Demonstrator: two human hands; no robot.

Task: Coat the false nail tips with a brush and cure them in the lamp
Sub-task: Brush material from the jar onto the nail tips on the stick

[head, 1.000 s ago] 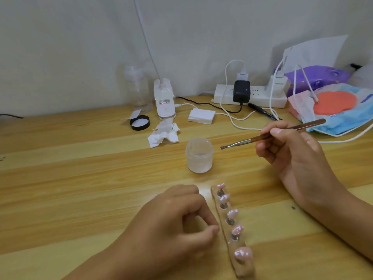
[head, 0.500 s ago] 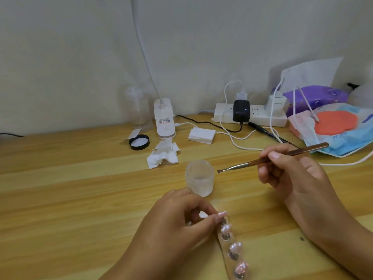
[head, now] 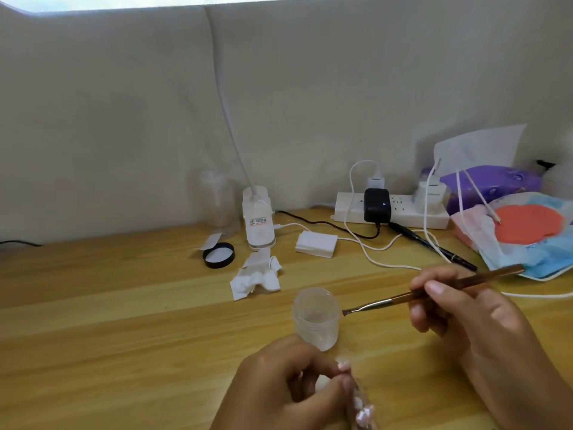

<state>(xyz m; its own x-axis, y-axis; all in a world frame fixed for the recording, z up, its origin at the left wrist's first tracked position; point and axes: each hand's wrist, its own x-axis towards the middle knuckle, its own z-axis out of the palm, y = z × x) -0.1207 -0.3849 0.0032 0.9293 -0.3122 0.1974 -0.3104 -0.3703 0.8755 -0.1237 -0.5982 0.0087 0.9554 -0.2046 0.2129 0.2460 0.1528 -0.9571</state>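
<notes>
My right hand grips a brown-handled brush like a pen, its metal ferrule and dark tip pointing left, just right of an open frosted jar on the wooden table. At the bottom edge my left hand pinches the top end of the strip of pink false nail tips; most of the strip is cut off by the frame or hidden by my fingers. The white clip-on lamp with a gooseneck stands at the back by the wall.
A black jar lid and a crumpled tissue lie behind the jar. A white box, power strip with chargers, cables, a black pen and bags crowd the back right. A clear bottle stands left of the lamp.
The view tilted upward, so the nail strip slid toward the bottom edge. My left hand closed its pinch on the strip's top end. The brush tip came nearer the jar.
</notes>
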